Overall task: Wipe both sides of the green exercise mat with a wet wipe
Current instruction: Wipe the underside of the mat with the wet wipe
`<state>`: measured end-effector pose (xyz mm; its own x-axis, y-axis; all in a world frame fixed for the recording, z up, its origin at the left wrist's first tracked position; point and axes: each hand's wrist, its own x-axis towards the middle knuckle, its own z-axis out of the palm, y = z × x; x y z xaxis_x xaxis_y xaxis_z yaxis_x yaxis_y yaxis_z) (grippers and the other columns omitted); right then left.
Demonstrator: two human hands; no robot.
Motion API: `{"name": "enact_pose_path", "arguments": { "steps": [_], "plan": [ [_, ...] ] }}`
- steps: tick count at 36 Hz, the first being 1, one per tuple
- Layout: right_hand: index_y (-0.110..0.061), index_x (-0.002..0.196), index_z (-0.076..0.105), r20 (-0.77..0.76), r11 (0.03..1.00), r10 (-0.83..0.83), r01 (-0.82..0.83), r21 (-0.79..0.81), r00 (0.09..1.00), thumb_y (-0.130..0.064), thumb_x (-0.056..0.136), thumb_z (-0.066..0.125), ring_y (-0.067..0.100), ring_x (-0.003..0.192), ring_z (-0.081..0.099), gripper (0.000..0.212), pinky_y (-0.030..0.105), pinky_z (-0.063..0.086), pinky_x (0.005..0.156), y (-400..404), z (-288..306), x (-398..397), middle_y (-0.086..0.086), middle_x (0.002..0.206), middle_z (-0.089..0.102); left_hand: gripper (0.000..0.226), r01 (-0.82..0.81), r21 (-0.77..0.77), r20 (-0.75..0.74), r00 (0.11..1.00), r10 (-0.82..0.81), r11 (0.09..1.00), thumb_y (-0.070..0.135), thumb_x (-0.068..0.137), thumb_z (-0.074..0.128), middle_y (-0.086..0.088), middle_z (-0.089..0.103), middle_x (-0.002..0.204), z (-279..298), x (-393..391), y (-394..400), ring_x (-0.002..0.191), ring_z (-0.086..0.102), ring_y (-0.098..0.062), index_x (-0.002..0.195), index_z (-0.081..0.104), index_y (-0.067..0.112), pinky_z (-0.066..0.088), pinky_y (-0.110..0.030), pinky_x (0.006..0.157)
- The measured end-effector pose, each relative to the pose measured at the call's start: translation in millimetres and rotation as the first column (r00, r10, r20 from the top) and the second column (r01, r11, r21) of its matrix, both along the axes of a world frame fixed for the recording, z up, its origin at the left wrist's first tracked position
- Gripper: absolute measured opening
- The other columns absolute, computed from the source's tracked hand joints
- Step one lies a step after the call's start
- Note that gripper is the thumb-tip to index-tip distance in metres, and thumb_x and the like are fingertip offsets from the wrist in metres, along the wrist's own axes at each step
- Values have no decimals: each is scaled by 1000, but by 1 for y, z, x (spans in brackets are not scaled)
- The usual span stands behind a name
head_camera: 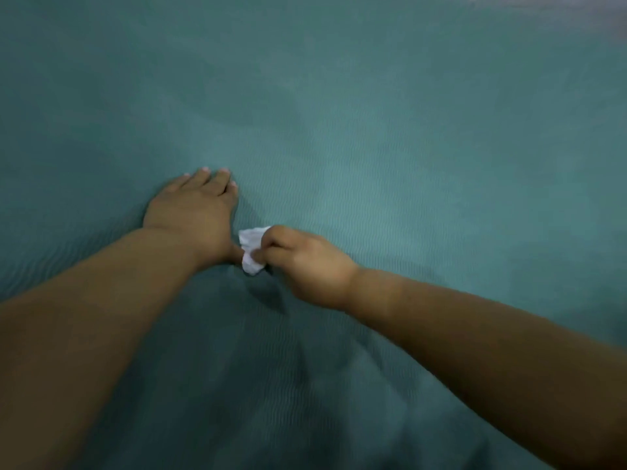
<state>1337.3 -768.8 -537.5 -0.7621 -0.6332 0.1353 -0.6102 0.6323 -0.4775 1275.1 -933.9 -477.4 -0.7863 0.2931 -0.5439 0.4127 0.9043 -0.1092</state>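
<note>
Across nearly the whole view spreads the green mat (pixel 390 137), its edge only at top right. Left hand (pixel 190 212) presses flat; right hand (pixel 305 266) pinches the bunched wipe (pixel 251 245) beside it.

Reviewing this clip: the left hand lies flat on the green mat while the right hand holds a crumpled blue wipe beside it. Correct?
Not quite: the wipe is white, not blue, as the head view shows. The rest holds: the left hand lies flat on the green mat and the right hand has the crumpled wipe in its grip beside it.
</note>
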Motion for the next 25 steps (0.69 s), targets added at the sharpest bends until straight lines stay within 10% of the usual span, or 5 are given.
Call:
{"name": "enact_pose_path", "arguments": {
  "steps": [4, 11, 18, 21, 25],
  "plan": [
    [-15, 101, 66, -89, 951, -289, 297, 91, 953, -10, 90, 52, 21, 102, 53, 18, 7, 36, 77, 50, 12, -49, 1, 105, 60, 122, 17, -23, 28, 999, -16, 1000, 76, 64, 61, -1, -6, 159, -3, -2, -2, 147, 0, -23, 151, 2, 15, 4, -37, 118],
    [-6, 119, 62, -70, 600, -785, 784, 157, 615, -4, 90, 47, 30, 112, 50, 32, 15, 30, 84, 85, 14, -62, 16, 124, 50, 121, 23, -13, 33, 999, -23, 1000, 76, 65, 61, -2, -7, 159, -7, -3, -3, 147, -2, -24, 151, 2, 14, 5, -38, 118],
    [-8, 98, 68, 98, 914, -403, 406, -18, 910, -12, 82, 52, 30, 91, 61, 24, 29, 52, 76, -24, 7, 64, 9, 105, 60, 105, 64, -51, 33, 998, -62, 997, 70, 78, 52, -3, -7, 159, -6, 3, -2, 146, -2, -27, 151, 2, 15, 3, -38, 117],
    [-16, 105, 65, 231, 966, -248, 258, -14, 941, -21, 93, 49, 18, 111, 56, 21, 21, 44, 91, -26, 7, 92, 0, 124, 60, 88, 110, -92, 56, 993, -105, 990, 60, 89, 46, -4, -4, 160, -3, 13, 2, 146, 2, -28, 151, 4, 15, 6, -38, 117],
    [-10, 103, 68, 191, 949, -314, 301, 93, 930, -21, 90, 45, 29, 91, 64, 29, 24, 50, 68, 11, 24, 75, 12, 104, 64, 68, 192, -112, 57, 981, -187, 975, 46, 97, 40, -5, 3, 159, 0, 34, -3, 146, 9, -27, 151, 11, 15, 11, -38, 116]
  ]
}}
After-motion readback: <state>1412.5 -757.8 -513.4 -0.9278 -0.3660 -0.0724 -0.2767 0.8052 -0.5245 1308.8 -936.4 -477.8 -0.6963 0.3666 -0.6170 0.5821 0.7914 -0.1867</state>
